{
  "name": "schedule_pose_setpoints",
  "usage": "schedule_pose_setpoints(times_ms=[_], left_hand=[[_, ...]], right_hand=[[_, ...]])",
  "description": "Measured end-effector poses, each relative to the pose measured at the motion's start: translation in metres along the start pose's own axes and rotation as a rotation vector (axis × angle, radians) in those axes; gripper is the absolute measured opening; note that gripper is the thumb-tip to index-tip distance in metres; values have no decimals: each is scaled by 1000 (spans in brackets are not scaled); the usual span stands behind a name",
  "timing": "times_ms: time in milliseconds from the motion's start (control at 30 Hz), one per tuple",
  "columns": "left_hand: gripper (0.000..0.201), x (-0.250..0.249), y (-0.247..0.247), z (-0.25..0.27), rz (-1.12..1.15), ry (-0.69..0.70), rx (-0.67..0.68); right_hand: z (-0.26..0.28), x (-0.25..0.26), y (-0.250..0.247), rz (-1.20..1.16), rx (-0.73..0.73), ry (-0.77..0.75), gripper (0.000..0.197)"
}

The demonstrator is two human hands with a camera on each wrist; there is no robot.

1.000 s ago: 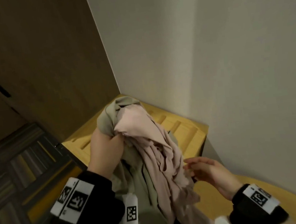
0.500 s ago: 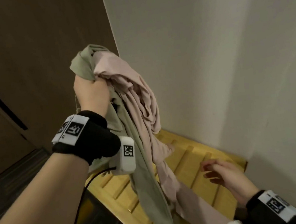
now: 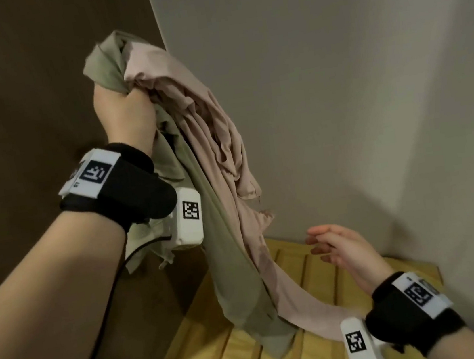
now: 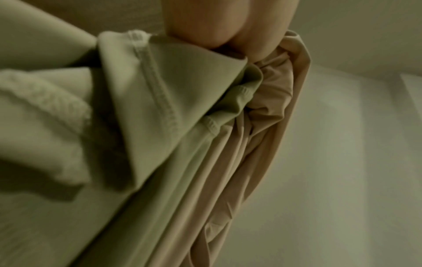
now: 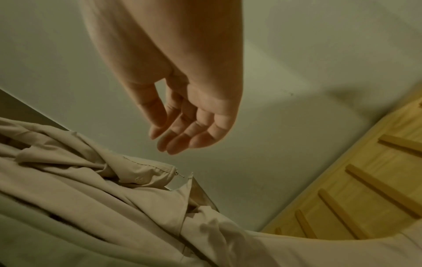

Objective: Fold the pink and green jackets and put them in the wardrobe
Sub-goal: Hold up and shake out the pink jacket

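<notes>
My left hand [image 3: 122, 110] is raised high and grips the pink jacket [image 3: 212, 140] and the green jacket [image 3: 232, 270] bunched together at their tops. Both hang down in long folds, and their lower ends trail onto the yellow wooden slatted surface [image 3: 318, 277]. The left wrist view shows the green jacket [image 4: 160, 101] beside the pink jacket [image 4: 258, 144] under my fingers [image 4: 205, 23]. My right hand [image 3: 333, 245] hovers empty to the right of the hanging cloth, fingers relaxed. In the right wrist view that hand [image 5: 182, 126] is above the pink jacket [image 5: 91, 189].
A pale wall [image 3: 336, 75] stands right behind the jackets and turns a corner to the right. A dark brown panel [image 3: 21, 87] fills the left. The slatted wood top [image 5: 365, 198] runs along the foot of the wall.
My left hand has lifted the two jackets from low over the wood surface to well above it, so they now hang long. My right hand has let go of the cloth and stays low.
</notes>
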State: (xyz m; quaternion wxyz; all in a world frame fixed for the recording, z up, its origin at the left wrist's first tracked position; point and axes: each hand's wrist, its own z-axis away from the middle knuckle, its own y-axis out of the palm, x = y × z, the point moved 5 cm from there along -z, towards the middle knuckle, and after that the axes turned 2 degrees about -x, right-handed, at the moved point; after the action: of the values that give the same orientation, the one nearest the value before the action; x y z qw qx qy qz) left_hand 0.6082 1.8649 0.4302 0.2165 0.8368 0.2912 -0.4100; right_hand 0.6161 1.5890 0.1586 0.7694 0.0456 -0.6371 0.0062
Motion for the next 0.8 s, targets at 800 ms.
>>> schedule_pose_setpoints(times_ms=[800], left_hand=[[30, 318, -19, 32, -766, -398, 483]], right_hand=[[47, -72, -90, 9, -390, 224, 19]])
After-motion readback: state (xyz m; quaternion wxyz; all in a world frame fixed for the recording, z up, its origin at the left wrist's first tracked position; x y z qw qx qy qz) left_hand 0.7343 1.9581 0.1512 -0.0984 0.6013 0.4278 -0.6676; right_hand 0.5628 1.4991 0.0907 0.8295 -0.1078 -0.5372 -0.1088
